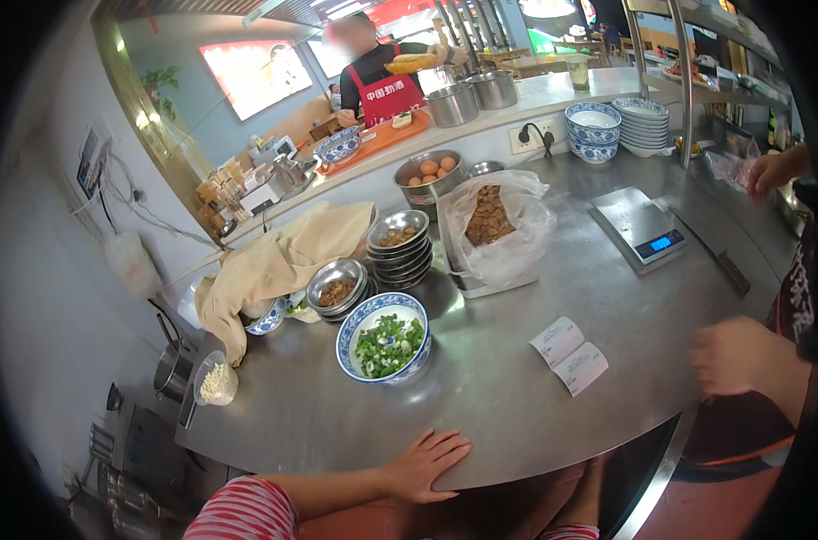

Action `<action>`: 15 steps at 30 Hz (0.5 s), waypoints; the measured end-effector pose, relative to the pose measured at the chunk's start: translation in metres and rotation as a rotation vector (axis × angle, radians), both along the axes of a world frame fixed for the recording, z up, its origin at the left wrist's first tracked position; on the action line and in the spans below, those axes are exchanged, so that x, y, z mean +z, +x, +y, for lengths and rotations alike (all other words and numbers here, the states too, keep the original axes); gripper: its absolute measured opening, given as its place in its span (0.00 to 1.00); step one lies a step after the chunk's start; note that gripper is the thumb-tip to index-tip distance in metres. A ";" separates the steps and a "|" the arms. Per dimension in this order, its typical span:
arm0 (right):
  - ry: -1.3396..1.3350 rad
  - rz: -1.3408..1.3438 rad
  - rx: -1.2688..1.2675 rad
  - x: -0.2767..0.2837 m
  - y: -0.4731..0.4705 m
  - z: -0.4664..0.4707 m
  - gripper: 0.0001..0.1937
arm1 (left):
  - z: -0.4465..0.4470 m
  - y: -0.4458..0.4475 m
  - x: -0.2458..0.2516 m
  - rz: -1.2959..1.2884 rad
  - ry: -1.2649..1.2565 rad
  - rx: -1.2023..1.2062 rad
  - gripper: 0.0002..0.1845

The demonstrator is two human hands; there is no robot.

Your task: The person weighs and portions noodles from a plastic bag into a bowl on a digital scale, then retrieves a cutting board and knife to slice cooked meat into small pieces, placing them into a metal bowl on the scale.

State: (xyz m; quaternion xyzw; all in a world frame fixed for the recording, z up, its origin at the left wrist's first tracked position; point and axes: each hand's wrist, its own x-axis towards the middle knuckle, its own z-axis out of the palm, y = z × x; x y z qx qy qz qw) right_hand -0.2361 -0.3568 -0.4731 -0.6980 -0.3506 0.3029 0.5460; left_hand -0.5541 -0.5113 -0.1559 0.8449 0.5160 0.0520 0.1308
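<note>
My left hand [430, 467] lies palm down on the front edge of the stainless steel table [490, 405], fingers spread a little and holding nothing. Below that edge my right forearm shows, but the right hand itself is hidden. Beyond my left hand stands a blue-and-white bowl [347, 361] of chopped scallions [390, 345]. To the right lies a folded printed paper slip [569, 356]. Farther back, a plastic bag [527, 202] of browned food pieces [490, 219] sits in a rectangular metal container. Stacked metal bowls [401, 253] and another metal-bowl stack [338, 293] hold small portions of brown food.
A co-worker's hand [733, 356] hovers by the right edge. A digital scale [632, 219] and a knife [713, 253] lie nearby. At the back are a pot of eggs [429, 172] and stacked bowls [592, 131]. Left are a cloth [287, 246] and a plastic tub [215, 381].
</note>
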 end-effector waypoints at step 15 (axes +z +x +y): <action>-0.097 -0.320 -0.105 0.072 -0.054 -0.173 0.28 | -0.005 -0.006 -0.003 -0.044 0.041 -0.017 0.45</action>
